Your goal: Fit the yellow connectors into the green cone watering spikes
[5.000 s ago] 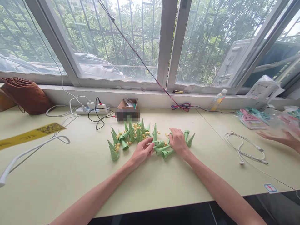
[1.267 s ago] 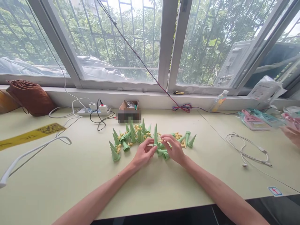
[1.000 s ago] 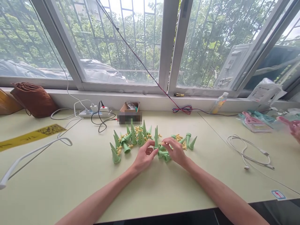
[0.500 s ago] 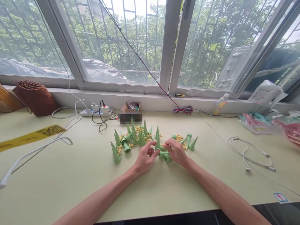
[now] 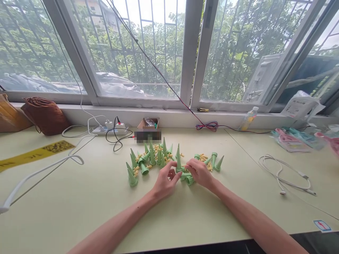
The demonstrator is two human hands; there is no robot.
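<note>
My left hand (image 5: 167,179) grips a green watering spike (image 5: 178,160) by its base, between thumb and fingers, with the tip pointing up. Close against the spike's right side, my right hand (image 5: 199,172) is pinched on a small yellow valve, now mostly hidden by the fingertips. Below the hands lie loose green spikes (image 5: 189,180). To the left spreads a cluster of green spikes (image 5: 132,179), several upright and others on their sides, mixed with yellow valves. Beyond my right hand are more yellow valves (image 5: 203,157) and a few spikes (image 5: 219,164).
Behind the spikes stands a small open cardboard box (image 5: 148,123) near a power strip (image 5: 111,130). A bottle (image 5: 248,119) and bundled wires (image 5: 207,126) are by the window ledge. A white cable (image 5: 286,173) lies right; a yellow tag (image 5: 34,155) hangs left.
Both hands stay around the same spike. The right fingertips have shifted slightly, and the yellow valve that showed between them and the spike is now mostly covered. The view has moved a little.
</note>
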